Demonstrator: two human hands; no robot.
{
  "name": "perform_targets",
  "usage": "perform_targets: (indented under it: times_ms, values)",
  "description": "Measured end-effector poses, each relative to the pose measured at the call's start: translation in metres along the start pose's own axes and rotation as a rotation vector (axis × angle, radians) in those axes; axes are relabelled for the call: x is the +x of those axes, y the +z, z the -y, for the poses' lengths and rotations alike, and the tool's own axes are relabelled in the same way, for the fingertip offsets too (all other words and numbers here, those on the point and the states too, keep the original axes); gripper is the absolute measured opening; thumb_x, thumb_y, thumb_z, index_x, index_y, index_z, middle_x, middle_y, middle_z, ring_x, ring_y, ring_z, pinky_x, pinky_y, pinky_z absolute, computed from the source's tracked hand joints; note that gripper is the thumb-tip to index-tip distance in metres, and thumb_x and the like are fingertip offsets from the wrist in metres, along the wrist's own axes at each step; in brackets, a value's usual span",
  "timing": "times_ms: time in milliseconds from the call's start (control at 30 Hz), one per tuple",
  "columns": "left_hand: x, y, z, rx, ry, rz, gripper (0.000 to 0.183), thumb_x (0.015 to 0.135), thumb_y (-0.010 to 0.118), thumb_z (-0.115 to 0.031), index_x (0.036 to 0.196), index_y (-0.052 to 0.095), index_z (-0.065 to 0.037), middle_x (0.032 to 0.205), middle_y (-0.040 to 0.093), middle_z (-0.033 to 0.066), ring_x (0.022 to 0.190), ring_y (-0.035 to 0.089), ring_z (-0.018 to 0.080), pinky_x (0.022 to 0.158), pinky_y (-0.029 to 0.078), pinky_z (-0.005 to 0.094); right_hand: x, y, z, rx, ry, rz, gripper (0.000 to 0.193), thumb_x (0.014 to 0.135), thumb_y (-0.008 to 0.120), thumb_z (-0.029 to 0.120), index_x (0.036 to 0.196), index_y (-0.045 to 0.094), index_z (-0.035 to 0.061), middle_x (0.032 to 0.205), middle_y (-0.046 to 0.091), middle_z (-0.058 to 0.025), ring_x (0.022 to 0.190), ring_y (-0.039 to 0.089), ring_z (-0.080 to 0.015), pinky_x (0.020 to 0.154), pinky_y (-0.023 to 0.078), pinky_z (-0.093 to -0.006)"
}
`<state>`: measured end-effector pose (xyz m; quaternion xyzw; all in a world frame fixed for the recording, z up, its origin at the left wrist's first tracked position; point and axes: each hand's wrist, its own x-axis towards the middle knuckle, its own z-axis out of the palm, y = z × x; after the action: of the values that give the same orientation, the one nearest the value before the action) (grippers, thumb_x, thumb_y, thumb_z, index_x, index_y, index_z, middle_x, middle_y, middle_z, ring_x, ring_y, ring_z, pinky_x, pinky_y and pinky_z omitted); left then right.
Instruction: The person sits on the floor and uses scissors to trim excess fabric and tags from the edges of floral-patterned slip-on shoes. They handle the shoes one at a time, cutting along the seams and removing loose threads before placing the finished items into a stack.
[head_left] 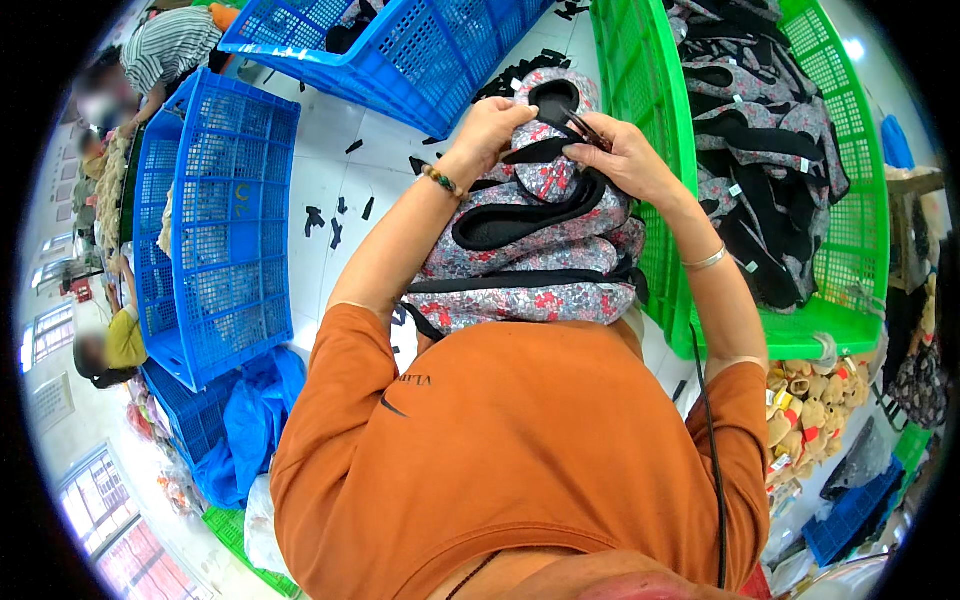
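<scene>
Between my hands is a grey-and-red floral padded piece point(551, 172) with a black-lined opening, much like a soft slipper. My left hand point(490, 132) is closed on its left edge, fingertips at the rim of the opening. In my right hand point(625, 160) are dark scissors point(588, 131), partly hidden by the fingers, close to the opening's right side. Beneath the held piece, a stack of similar floral padded pieces point(515, 262) with black lining rests against my front.
A green crate point(650, 130) full of floral pieces point(765, 150) stands at the right. Blue crates point(235, 225) stand at the left and far side. Black scraps point(335, 230) litter the white floor. Plush toys point(815, 410) lie at the right; other people point(170, 50) are at the far left.
</scene>
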<state>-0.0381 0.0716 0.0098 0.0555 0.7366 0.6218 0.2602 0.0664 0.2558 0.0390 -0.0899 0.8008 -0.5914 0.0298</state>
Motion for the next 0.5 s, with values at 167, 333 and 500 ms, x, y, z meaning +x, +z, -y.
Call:
perform_targets:
  times_ms: [167,333,500]
  values:
    - [-0.004,-0.005,-0.021,0.611,0.970,0.322,0.044,0.077,0.068,-0.017,0.117,0.054,-0.005,0.116,0.054,0.0084,0.110,0.051,0.0184,0.095,0.041,0.0326,0.007,0.005,-0.017,0.116,-0.144,-0.196,0.023,0.084,0.067,0.021,0.088,0.058,0.0001,0.075,0.049,0.0009,0.065,0.044,-0.0071,0.057,0.038,-0.0233]
    - [-0.019,-0.010,-0.037,0.376,0.620,0.588,0.031,0.081,0.064,-0.017,0.106,0.054,-0.001,0.101,0.057,0.0018,0.098,0.053,0.0102,0.087,0.044,0.0276,-0.006,0.004,0.018,0.412,0.082,-0.079,0.021,0.088,0.063,0.025,0.083,0.062,0.0053,0.061,0.045,0.0087,0.054,0.038,-0.0013,0.047,0.029,-0.0192]
    - [-0.035,-0.006,-0.039,-0.093,0.236,0.731,0.018,0.082,0.064,-0.011,0.097,0.059,-0.001,0.085,0.059,-0.0018,0.077,0.054,0.0026,0.069,0.045,0.0178,-0.013,0.007,0.016,0.566,0.131,-0.154,0.024,0.091,0.058,0.027,0.085,0.060,0.0044,0.063,0.045,0.0081,0.053,0.038,-0.0019,0.047,0.029,-0.0181]
